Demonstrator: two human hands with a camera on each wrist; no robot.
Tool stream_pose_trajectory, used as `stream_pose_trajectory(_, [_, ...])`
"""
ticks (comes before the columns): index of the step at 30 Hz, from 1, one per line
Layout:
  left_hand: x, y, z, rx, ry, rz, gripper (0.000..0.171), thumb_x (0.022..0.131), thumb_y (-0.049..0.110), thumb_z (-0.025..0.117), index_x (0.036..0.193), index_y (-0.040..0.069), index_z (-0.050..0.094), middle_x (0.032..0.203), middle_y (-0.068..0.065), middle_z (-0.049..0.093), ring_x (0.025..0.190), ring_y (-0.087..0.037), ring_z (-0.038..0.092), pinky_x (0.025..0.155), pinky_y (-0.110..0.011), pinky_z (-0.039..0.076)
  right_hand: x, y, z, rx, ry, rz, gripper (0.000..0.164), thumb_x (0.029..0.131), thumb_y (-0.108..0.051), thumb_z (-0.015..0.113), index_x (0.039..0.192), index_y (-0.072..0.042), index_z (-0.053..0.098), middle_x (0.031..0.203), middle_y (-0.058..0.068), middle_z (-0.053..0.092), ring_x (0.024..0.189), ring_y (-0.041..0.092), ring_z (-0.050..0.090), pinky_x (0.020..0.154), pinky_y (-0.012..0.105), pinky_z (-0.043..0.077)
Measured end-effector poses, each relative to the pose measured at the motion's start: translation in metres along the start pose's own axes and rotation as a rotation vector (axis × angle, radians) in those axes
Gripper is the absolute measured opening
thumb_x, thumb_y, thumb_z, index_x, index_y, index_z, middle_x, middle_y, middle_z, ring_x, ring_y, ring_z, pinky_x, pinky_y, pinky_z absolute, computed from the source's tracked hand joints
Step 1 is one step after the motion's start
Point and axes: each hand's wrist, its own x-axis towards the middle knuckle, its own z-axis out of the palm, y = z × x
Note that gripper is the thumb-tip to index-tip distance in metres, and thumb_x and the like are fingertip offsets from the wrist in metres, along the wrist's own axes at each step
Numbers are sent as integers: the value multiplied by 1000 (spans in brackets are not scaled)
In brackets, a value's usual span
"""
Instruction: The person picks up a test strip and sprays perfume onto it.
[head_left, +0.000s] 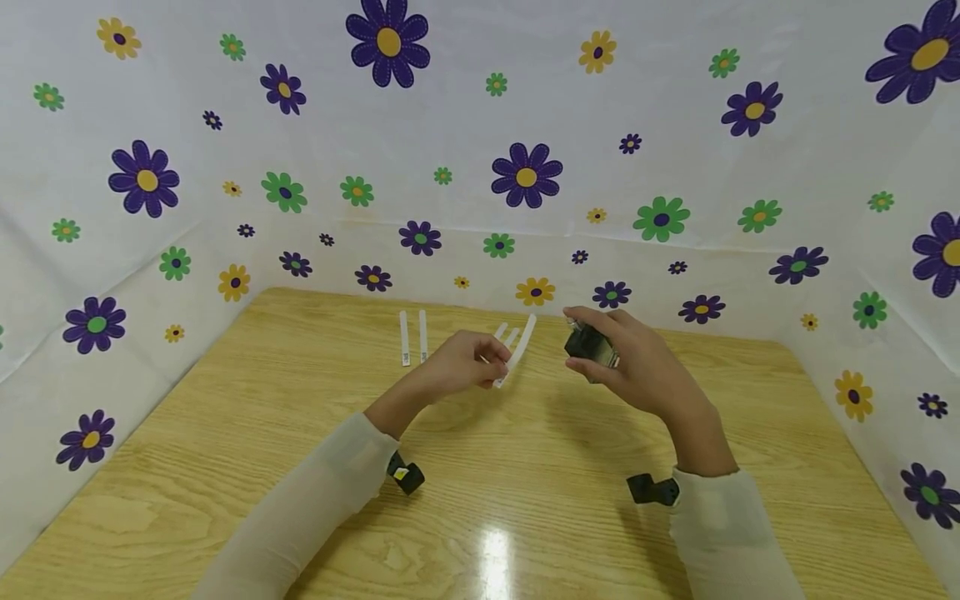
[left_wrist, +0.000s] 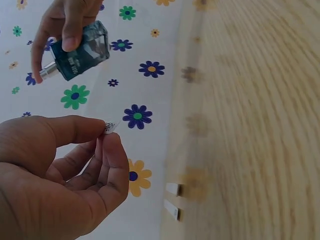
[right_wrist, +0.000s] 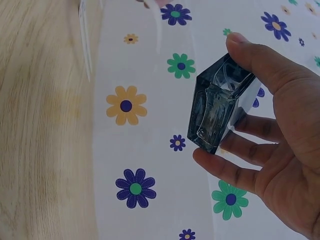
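Note:
My left hand (head_left: 467, 364) pinches one end of a white paper test strip (head_left: 522, 346) between thumb and fingertips. The strip slants up and away over the table, its small printed end (left_wrist: 110, 127) showing at the fingertips in the left wrist view. Across from it, my right hand (head_left: 643, 360) grips a dark blue-green glass perfume bottle (head_left: 589, 343), raised above the table. In the left wrist view the bottle is tipped sideways, with a fingertip at its silver sprayer (left_wrist: 48, 70). The right wrist view shows the bottle's faceted glass base (right_wrist: 212, 117) between thumb and fingers.
Two more white strips (head_left: 405, 340) lie side by side left of my left hand. Another two (head_left: 501, 330) lie just behind the held one. The wood-grain table (head_left: 525, 467) meets a flower-printed cloth (head_left: 450, 125) at its back and sides.

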Motion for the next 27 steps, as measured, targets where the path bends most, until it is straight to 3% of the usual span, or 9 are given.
stream_pose_trajectory(4, [10,-7,2,4,1,-32,17,101,9,66,116,3,68,100,-11,66,83,-21,65,82,-41,59,0,0,-1,0,0,5,63,94,-33,76,151,-19,51,130,20,62,107,34,63,82,53,57])
stream_pose_trajectory(12, [32,-23,5,81,7,-114,14,99,8,68,112,3,70,94,-8,68,78,-17,64,69,-28,56,0,2,0,-2,7,-12,64,94,-32,77,151,-19,51,128,19,62,102,32,63,78,50,57])
stream_pose_trajectory(18, [44,-32,8,151,7,-125,10,97,5,67,106,2,71,89,-8,68,73,-16,64,67,-27,57,-1,3,0,1,5,-6,64,94,-33,77,151,-20,51,129,19,62,105,33,64,80,51,57])
stream_pose_trajectory(27, [49,-28,9,173,5,-120,9,96,2,66,103,-1,71,85,-9,67,69,-17,64,64,-27,57,0,3,-2,4,7,-25,65,93,-32,79,150,-20,51,127,19,63,101,31,64,76,48,56])
